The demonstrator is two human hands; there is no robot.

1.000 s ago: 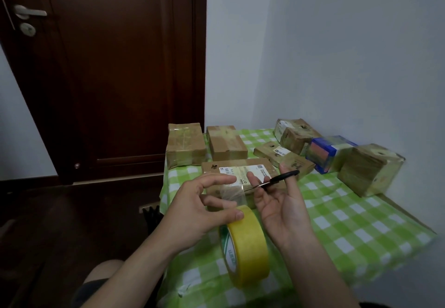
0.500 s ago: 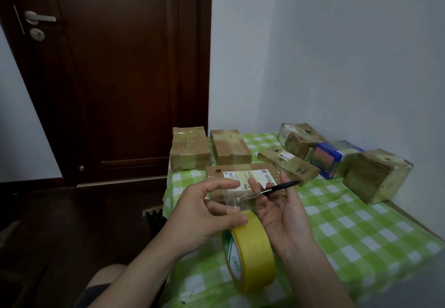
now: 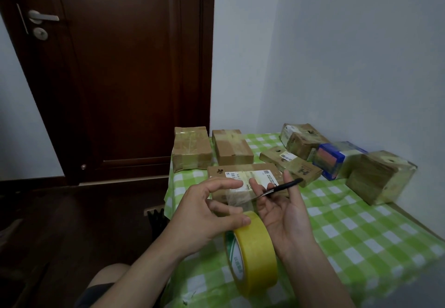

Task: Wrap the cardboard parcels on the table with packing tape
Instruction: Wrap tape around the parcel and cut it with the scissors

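So the tape roll is the anchor here: yellow, standing on edge over the near part of the green checked table, with the left hand right up against its top left, thumb pressed onto the top of the roll and the other fingers curled loosely, index stretched out above. A clear strip of tape is pulled up from the roll and stretched between the two hands. The right hand sits just right of the roll, palm up, fingers spread and partly bent, holding small black scissors; the blade end points left at the strip, and I can't tell whether the blades are open or closed. Straight beyond the roll, behind the hands, lies a flat labelled parcel, half hidden by fingers. Farther back and left of the roll there's a taped box at the table's far left corner, with another brown box just beside it. Beyond and right of the roll is a slim box, behind that a chunkier box near the wall, then a blue box, and a big taped cube farthest right. A dark door is way off to the left of it all.
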